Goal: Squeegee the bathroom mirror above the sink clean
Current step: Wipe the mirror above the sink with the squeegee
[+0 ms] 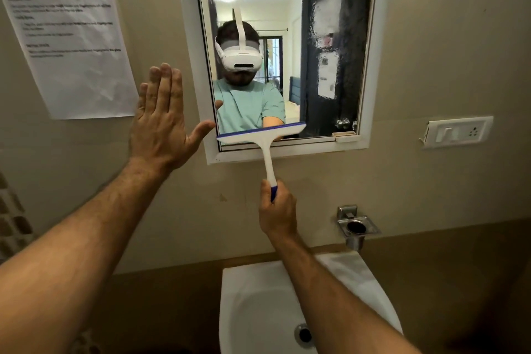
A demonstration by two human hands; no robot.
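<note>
Squeegee blade sits at the bottom of the mirror, its blue rubber edge lying across the lower left part of the glass just above the white frame, tilted so the right end rides a little higher. My right hand is wrapped closed around the blue end of the handle, below the frame and above the sink. My left hand is open, fingers straight and together, thumb spread toward the frame's left edge; whether the palm presses the wall or only hovers near it, I cannot tell.

I judge this as the end of a downward pull on the left strip. To finish it well I would level the blade, keep even pressure along its full width, and run it right off the glass at the bottom so no line of water is left. The right side of the glass looks hazy and streaked, so the next pull should begin at the top there, overlapping the cleared strip slightly.
</note>
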